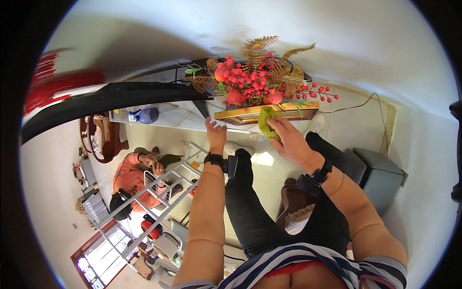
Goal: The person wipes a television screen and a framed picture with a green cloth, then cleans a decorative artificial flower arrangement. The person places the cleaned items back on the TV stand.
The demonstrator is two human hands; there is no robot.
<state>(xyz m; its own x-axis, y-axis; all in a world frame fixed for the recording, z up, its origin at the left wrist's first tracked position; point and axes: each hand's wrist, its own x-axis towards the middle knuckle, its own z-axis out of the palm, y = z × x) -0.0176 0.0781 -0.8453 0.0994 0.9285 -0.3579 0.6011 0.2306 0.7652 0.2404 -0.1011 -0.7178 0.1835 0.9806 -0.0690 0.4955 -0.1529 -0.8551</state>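
My right hand (pixel 290 142) grips a yellow-green cloth (pixel 267 124) and presses it against the front of a gold-framed picture (pixel 238 116). My left hand (pixel 216 134) is empty, its fingers slightly curled and apart, just below the left end of that frame. Behind the frame rises an artificial arrangement of red berries and pomegranates (pixel 249 81) with gold fern leaves (pixel 254 54). The frame and arrangement are at the right end of a long marble-patterned cabinet top (pixel 177 117). What holds the stems is hidden.
A blue spray bottle (pixel 148 116) is on the cabinet top, below a large black-edged panel (pixel 144 92). A metal ladder (pixel 158 202) stands to my left, beside a crouching co-worker (pixel 133 177). Right are a grey stool (pixel 379 180) and a loose cable (pixel 382 112); a carved wooden chair (pixel 104 139) is far left.
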